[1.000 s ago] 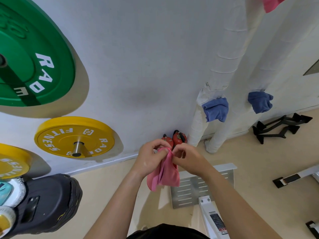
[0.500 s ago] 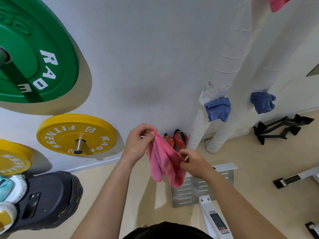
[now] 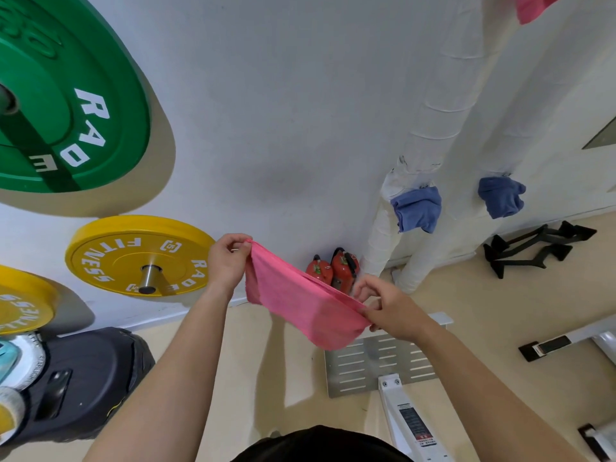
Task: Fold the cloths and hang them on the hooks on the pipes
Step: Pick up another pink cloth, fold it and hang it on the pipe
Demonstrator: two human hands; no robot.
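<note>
A pink cloth [image 3: 300, 303] is stretched between my hands in front of the white wall. My left hand [image 3: 228, 261] pinches its upper left corner and my right hand [image 3: 388, 306] pinches its lower right end, so the cloth hangs doubled and sags between them. Two white wrapped pipes [image 3: 433, 128] rise at the right. A blue cloth [image 3: 416, 210] hangs on the nearer pipe and a second blue cloth [image 3: 501, 196] on the farther one. Another pink cloth [image 3: 533, 6] hangs high up at the top edge. The hooks themselves are hidden under the cloths.
Green [image 3: 66, 105] and yellow [image 3: 140, 256] weight plates hang on pegs on the wall at the left. Two red fire extinguishers [image 3: 333, 268] stand by the pipe base. A metal footplate [image 3: 376, 365] lies below my hands, black stands [image 3: 533, 250] at the right.
My hands have drawn apart, left hand up and left, right hand down and right. The bunched pink cloth has been pulled out into a long doubled strip.
</note>
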